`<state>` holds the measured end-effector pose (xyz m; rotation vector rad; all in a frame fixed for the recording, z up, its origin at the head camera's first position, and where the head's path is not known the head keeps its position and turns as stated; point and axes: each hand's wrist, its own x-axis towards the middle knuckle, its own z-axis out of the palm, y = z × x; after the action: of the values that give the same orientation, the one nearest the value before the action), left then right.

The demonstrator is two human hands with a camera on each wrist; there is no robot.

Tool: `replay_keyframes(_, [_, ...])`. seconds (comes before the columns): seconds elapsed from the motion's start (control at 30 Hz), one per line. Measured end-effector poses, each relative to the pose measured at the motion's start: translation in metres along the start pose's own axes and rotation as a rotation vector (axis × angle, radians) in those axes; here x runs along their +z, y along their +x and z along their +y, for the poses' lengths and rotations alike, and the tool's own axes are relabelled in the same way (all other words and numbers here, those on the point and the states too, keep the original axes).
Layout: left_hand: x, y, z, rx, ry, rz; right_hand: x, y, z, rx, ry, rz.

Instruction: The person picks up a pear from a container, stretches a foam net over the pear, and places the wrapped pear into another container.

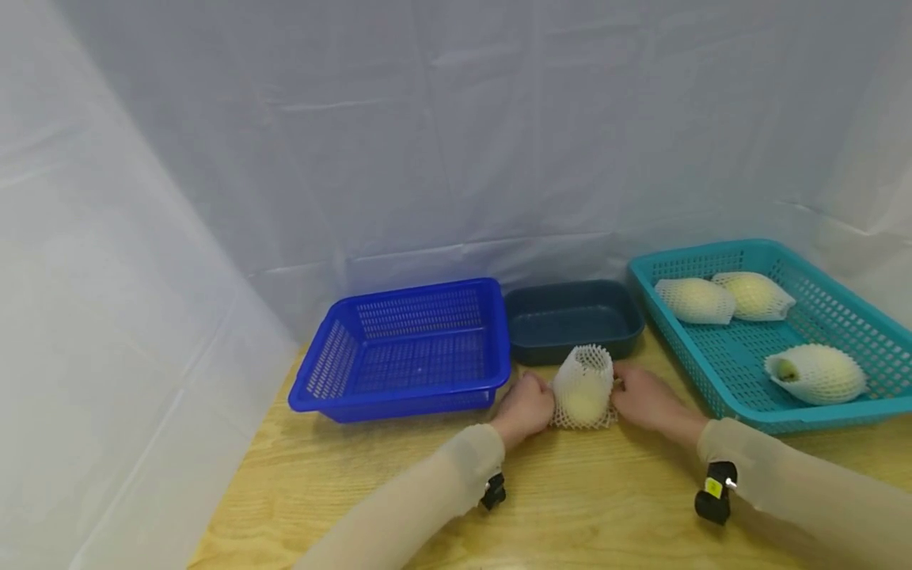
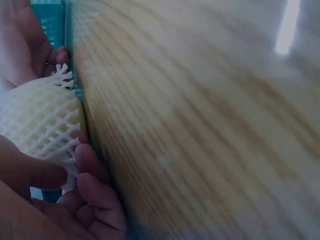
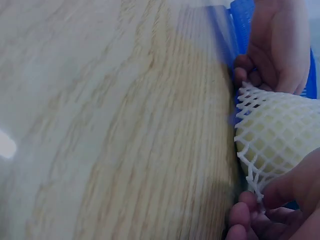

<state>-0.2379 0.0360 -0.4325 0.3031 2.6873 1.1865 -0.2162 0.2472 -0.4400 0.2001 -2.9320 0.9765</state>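
A pale yellow fruit [image 1: 584, 400] in a white foam net sleeve [image 1: 593, 358] stands on the wooden table between both hands. The net's narrower end points up and away. On its left, my left hand [image 1: 526, 405] pinches the lower edge of the net between thumb and fingers; the left wrist view shows this thumb [image 2: 47, 176] on the mesh. Opposite it, my right hand [image 1: 651, 402] pinches the net's other lower edge, with stretched strands between thumb and fingers in the right wrist view. The fruit's underside is hidden.
A blue basket [image 1: 399, 404] stands on the left, a dark teal tub [image 1: 570, 297] behind the fruit. On the right, a turquoise basket [image 1: 694, 368] contains three netted fruits, two at the back and one nearer fruit [image 1: 819, 374]. White sheeting [image 1: 463, 142] hangs behind the table [image 1: 570, 507].
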Motion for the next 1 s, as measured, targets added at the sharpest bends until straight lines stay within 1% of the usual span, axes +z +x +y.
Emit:
replay_keyframes(0.1, [-0.002,0.001,0.001,0.01,0.159,-0.007,0.001,0.002,0.002,-0.012,-0.033,-0.018])
replay_keyframes(0.17, [-0.002,0.002,0.001,0.014,0.268,-0.022,0.002,0.003,0.003,-0.014,-0.056,-0.04])
replay_keyframes(0.23, [-0.001,0.003,0.002,0.023,0.383,-0.033,0.002,0.004,0.003,-0.012,-0.084,-0.059])
replay_keyframes(0.3, [0.001,0.003,0.004,0.033,0.481,-0.038,0.003,0.005,0.003,-0.018,-0.118,-0.068])
replay_keyframes(0.37, [0.003,0.004,0.005,0.04,0.556,-0.04,0.004,0.005,0.004,-0.029,-0.16,-0.061])
replay_keyframes(0.43, [0.004,0.004,0.007,0.043,0.597,-0.035,0.005,0.005,0.004,-0.043,-0.202,-0.048])
replay_keyframes(0.5, [0.004,0.004,0.008,0.045,0.606,-0.043,0.005,0.004,0.003,-0.053,-0.24,-0.039])
replay_keyframes(0.57, [0.001,0.005,0.008,0.054,0.592,-0.055,0.005,0.002,0.001,-0.059,-0.267,-0.034])
replay_keyframes(0.73, [-0.007,0.004,0.008,0.1,0.548,-0.083,0.002,0.002,-0.001,-0.039,-0.268,-0.033])
replay_keyframes(0.83, [-0.011,0.0,0.009,0.148,0.541,-0.065,0.001,0.002,-0.003,-0.012,-0.258,-0.034])
replay_keyframes(0.93, [-0.014,-0.005,0.01,0.196,0.524,-0.027,-0.002,0.001,-0.006,0.0,-0.233,-0.037])
replay_keyframes(1.0, [-0.016,-0.008,0.01,0.222,0.469,-0.029,-0.004,0.0,-0.007,-0.001,-0.209,-0.04])
